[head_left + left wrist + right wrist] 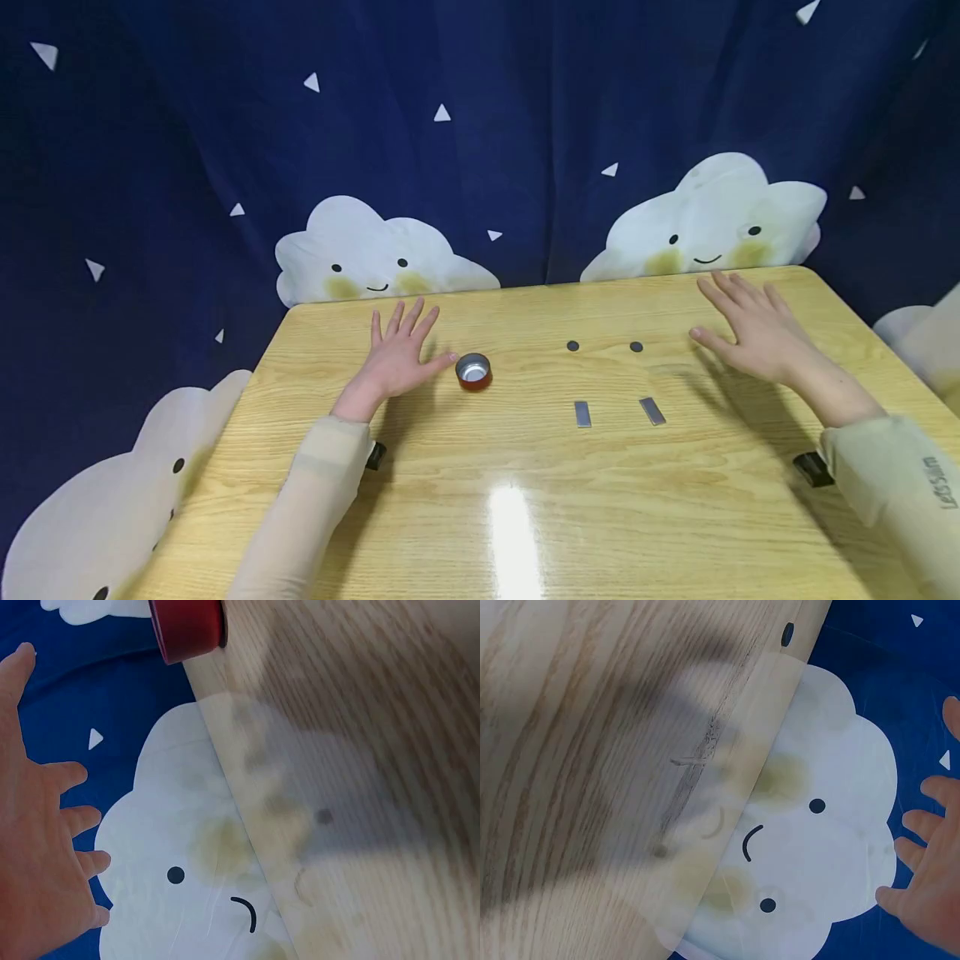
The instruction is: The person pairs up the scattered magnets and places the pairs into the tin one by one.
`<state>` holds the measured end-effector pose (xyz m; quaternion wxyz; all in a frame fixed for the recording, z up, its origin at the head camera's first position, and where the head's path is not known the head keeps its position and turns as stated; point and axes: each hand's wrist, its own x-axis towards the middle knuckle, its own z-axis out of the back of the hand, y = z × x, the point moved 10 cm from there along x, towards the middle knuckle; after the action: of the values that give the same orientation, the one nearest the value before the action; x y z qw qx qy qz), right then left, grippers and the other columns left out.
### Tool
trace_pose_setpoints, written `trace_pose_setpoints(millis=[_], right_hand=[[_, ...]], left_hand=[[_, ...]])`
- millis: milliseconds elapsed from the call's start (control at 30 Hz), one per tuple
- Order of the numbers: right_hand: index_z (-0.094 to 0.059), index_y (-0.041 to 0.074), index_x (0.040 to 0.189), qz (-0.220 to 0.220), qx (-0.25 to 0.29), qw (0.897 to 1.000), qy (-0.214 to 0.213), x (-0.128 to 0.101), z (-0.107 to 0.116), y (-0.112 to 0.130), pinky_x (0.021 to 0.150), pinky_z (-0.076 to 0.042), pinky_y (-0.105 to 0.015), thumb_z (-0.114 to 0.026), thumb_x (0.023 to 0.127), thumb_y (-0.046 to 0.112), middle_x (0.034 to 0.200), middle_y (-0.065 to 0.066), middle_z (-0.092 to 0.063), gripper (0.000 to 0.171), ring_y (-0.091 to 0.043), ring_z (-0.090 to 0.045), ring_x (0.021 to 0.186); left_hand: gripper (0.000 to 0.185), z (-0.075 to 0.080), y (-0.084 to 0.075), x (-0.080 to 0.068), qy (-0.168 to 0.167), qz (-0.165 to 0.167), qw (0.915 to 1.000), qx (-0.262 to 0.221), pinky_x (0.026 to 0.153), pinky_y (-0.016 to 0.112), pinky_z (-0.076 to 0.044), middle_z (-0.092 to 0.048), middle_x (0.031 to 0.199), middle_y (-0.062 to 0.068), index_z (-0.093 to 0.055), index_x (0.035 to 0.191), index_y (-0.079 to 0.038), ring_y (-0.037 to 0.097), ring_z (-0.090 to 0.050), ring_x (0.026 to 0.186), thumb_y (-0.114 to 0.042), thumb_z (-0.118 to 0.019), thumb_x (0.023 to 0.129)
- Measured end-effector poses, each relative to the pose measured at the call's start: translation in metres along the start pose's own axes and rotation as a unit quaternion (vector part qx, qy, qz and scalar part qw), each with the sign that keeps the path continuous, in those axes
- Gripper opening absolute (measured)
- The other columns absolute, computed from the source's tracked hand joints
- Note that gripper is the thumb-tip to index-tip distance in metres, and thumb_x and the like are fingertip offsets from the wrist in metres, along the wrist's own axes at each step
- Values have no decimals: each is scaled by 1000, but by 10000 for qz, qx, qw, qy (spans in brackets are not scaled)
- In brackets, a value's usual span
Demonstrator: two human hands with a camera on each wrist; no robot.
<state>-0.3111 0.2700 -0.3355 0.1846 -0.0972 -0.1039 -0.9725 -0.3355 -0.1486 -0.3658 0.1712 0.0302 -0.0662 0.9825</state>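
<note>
My left hand (400, 358) is held over the left part of the table with its fingers spread and nothing in them. Close to its thumb stands a small red round tin (474, 372), open at the top with a silvery inside; its red side (189, 630) shows in the left wrist view. On the right, my right hand (757, 333) hovers with spread fingers and holds nothing. Between the hands lie two dark discs, a left one (573, 346) and a right one (636, 347). Nearer to me lie two flat grey rectangular pieces, one upright (582, 414) and one slanted (652, 411).
The light wooden table (450, 500) has rounded far corners and a bright glare spot near the front. Behind it hangs a dark blue curtain (525, 125) with clouds and triangles. Scratch marks (690, 769) run across the table near its far edge.
</note>
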Motion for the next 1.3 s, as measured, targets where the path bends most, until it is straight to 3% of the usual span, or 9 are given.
trace_pose_setpoints(millis=[500, 833, 1067, 1300], right_hand=[[-24, 9, 144, 127, 202, 9997, -41, -11, -6, 2, 107, 4, -57, -52, 89, 43, 148, -18, -20, 71, -37, -13, 137], [-26, 11, 144, 229, 234, 9994, -130, -10, -5, 6, 108, 5, -54, -54, 88, 43, 147, -19, -24, 70, -36, -14, 137], [-33, 10, 141, 457, 363, 9980, -255, -10, -10, 11, 108, -5, -56, -60, 85, 39, 141, -21, -33, 69, -41, -27, 130], [-34, 10, 141, 498, 489, 9974, -181, -12, -15, 16, 104, -15, -58, -61, 84, 40, 141, -20, -33, 70, -43, -31, 126]], left_hand=[[89, -12, -11, -2, 111, -59, 9999, -1, 106, 56, 9, -5, 153, 4, -14, 147, -24, 31, -1, 140, -77, -32, 78], [89, -11, -16, -3, 15, -139, 9999, 52, 106, 56, 8, -9, 153, 5, -19, 146, -22, 30, -4, 140, -75, -37, 78], [88, -16, -23, -4, 83, -273, 9996, 59, 107, 55, 8, -12, 152, 5, -18, 146, -23, 29, -5, 140, -73, -41, 78], [88, -19, -37, -1, 227, -483, 9985, 80, 110, 50, 3, -8, 153, 2, -17, 147, -23, 27, -3, 140, -73, -40, 78]])
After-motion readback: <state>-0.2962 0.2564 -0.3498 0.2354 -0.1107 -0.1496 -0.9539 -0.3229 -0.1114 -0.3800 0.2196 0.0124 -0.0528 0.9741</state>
